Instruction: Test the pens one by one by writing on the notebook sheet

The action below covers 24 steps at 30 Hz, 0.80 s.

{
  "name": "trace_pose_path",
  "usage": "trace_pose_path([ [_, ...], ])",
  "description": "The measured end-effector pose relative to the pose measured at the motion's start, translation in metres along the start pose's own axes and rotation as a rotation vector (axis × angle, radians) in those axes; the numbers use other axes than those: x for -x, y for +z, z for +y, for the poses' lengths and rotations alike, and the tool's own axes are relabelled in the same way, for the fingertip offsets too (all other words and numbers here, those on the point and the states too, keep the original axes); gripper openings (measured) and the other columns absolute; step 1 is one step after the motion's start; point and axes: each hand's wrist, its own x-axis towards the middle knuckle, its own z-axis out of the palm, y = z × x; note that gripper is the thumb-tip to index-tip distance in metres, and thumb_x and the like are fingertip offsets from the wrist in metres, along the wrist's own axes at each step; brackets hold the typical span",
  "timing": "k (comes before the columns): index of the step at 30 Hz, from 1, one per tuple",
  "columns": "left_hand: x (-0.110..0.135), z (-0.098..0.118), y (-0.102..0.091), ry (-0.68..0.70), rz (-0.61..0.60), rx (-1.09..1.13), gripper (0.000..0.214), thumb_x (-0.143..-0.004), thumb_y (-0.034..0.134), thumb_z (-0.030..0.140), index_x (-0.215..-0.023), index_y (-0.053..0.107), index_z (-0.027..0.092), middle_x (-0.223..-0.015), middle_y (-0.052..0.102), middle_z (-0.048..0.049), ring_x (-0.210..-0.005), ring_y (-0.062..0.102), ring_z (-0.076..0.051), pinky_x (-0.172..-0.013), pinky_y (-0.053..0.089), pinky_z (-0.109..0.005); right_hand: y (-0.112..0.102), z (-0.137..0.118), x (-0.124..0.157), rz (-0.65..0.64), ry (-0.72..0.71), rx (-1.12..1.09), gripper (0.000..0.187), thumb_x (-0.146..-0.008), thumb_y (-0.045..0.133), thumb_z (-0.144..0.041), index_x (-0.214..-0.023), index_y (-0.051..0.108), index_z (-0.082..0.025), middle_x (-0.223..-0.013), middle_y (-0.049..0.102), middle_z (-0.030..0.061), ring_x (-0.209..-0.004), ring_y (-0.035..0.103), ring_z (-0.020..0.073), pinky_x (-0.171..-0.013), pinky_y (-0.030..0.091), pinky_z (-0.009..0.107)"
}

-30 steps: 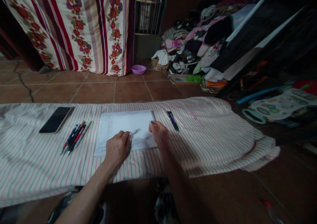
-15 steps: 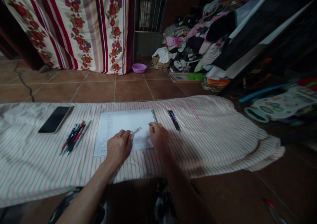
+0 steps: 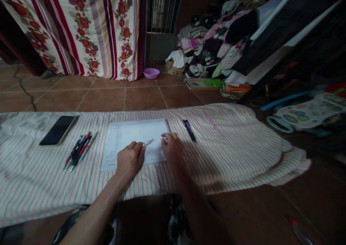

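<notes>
My left hand [image 3: 131,159] rests on the lower part of the white spiral notebook [image 3: 135,129]. Its thumb and fingers are closed on a slim whitish, partly clear piece [image 3: 148,142], perhaps a pen part, that points right and slightly up. My right hand [image 3: 172,145] lies at the notebook's spiral side, with its thumb and fingers bent together. What it holds, if anything, is too small to make out. Just right of that hand, two dark pens [image 3: 189,131] lie side by side on the striped cloth [image 3: 238,147].
Left of the notebook lies a bunch of several pens [image 3: 80,150], with a black phone [image 3: 58,130] behind it. A pink stick [image 3: 215,128] lies to the right. Beyond the cloth are a tiled floor, a purple basin [image 3: 151,73] and a heap of clothes [image 3: 211,39].
The fingers of my right hand have shifted slightly left. My left hand stays in place with the whitish piece. The whole view has moved a little.
</notes>
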Motion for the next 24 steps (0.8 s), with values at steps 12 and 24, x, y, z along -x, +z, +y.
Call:
trace_pose_path([
  [12,0.0003,-0.0002,0.0007,0.005,0.009,-0.008,0.032,-0.092,0.031,0.033,-0.098,0.060,0.022,-0.086,0.063,-0.0018,-0.073,0.061,-0.016,-0.051,0.033,-0.026,0.0010,0.0012,-0.0014,0.112,-0.093,-0.094,0.024,-0.088,0.047,-0.033,-0.084,0.066,-0.019,-0.080,0.062,0.0049,-0.069,0.057,0.0156,-0.064,0.039,0.025],
  [24,0.0015,-0.0029,0.0005,0.007,0.013,-0.024,0.031,-0.092,0.031,0.033,-0.096,0.060,0.022,-0.084,0.063,-0.0012,-0.072,0.061,-0.016,-0.052,0.032,-0.026,-0.0045,0.0065,-0.0050,0.213,-0.068,-0.273,0.028,-0.086,0.039,-0.018,-0.102,0.062,-0.014,-0.093,0.066,0.0097,-0.086,0.061,0.0187,-0.078,0.045,0.029],
])
